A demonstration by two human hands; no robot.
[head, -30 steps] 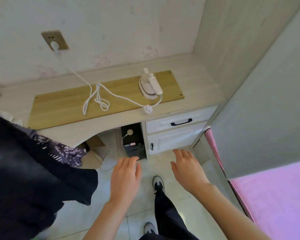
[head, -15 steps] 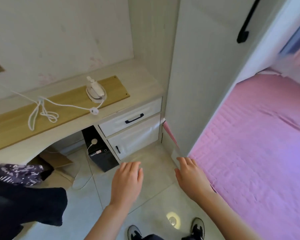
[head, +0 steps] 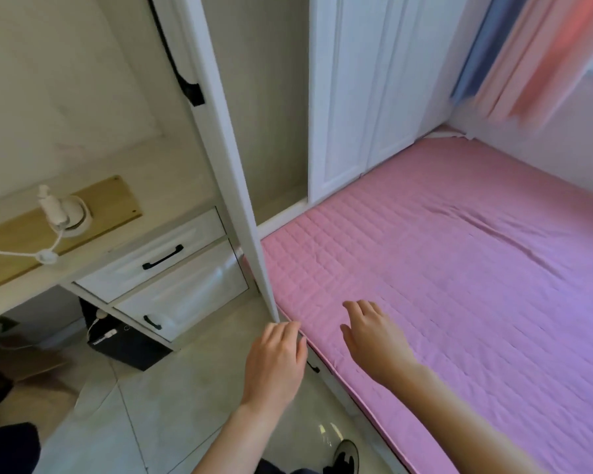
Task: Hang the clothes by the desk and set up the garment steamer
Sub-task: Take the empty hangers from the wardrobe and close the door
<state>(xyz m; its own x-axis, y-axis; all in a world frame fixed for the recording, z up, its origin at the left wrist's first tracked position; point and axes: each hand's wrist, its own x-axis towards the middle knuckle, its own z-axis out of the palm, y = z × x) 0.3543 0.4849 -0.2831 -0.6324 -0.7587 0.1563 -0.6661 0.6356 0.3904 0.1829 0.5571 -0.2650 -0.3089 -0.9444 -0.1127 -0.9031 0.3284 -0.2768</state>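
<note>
The white garment steamer lies on the wooden board of the desk at the left, its white cord trailing off the left edge. My left hand hovers over the floor by the bed's corner, fingers relaxed and holding nothing. My right hand is spread above the pink mattress, also holding nothing. A dark piece of clothing shows only at the bottom left corner.
An open white wardrobe door with a black handle stands edge-on between desk and bed. White drawers sit under the desk, a black box beside them on the tiled floor. Pink and blue curtains hang at the top right.
The view has swung right, from the desk to the bed and wardrobe. The steamer and the dark clothes have slid to the left edge. Both hands stay open and hold nothing.
</note>
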